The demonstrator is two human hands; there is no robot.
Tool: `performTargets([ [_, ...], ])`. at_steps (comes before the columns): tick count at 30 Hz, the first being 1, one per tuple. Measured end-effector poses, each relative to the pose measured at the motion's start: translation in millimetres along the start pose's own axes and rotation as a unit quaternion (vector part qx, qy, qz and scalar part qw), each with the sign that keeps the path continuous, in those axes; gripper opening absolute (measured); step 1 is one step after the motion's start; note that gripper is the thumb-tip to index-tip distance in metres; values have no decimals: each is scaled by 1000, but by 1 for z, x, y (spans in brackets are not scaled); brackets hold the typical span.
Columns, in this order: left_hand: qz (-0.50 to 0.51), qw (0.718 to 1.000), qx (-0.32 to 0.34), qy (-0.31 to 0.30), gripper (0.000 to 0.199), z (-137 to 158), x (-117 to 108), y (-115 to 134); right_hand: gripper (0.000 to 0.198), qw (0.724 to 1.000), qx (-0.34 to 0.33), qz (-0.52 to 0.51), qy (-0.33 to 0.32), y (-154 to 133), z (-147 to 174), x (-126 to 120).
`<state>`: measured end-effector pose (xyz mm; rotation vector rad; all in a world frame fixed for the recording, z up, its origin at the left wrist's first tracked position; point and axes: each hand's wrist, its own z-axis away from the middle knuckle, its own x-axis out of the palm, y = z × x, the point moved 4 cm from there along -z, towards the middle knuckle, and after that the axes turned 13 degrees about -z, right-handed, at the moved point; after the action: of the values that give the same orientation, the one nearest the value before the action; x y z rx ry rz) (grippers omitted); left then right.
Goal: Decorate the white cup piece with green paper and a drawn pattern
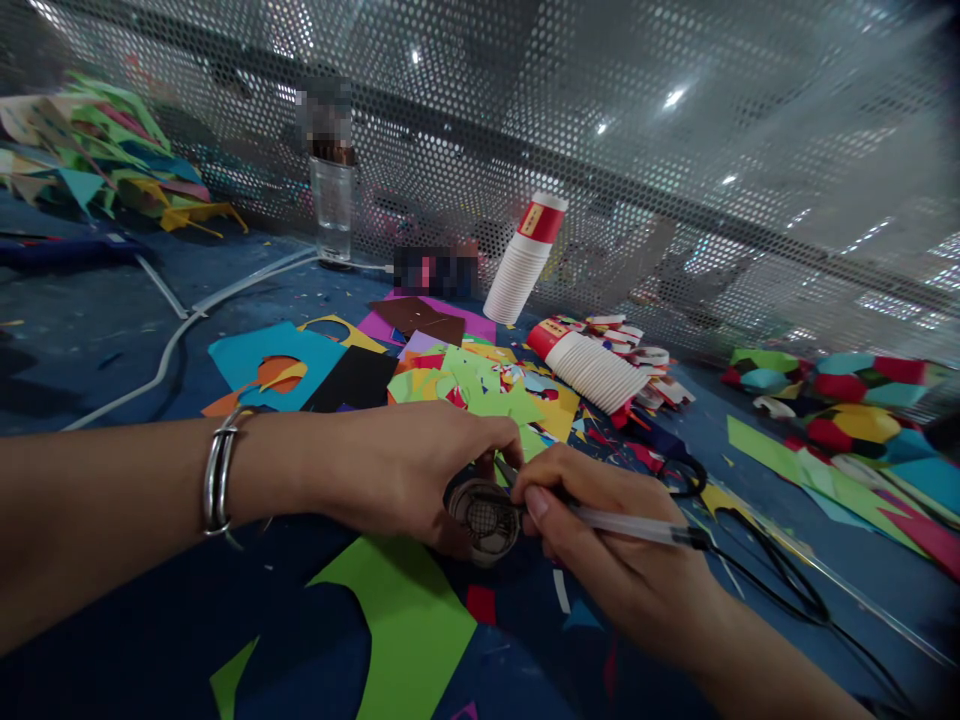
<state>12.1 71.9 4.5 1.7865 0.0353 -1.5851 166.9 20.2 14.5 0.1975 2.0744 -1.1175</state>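
My left hand [397, 470] is closed around a small round brownish-grey piece [484, 522] with a dark line pattern on its face; I cannot make out exactly what it is. A silver bracelet circles the left wrist. In my right hand [607, 530] is a pen [637, 527] with a translucent barrel and a black end. Its dark tip reaches the upper edge of the round piece, close to the left fingers; whether it touches is unclear. Cut green paper [409, 620] lies just below both hands.
Paper scraps spread beyond my hands, with blue paper [330, 350] left. One stack of paper cups [517, 265] leans upright; another stack [589, 365] lies down. Black-handled scissors [780, 570] are right. A water glass [332, 210] stands by the perforated screen [435, 130]. A white cable [165, 355] crosses left.
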Motion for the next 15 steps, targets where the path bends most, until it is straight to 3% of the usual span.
performTargets([
  [15, -12, 999, -28, -32, 54, 0, -3, 2, 22, 1000, -2, 6, 12, -1, -1, 1],
])
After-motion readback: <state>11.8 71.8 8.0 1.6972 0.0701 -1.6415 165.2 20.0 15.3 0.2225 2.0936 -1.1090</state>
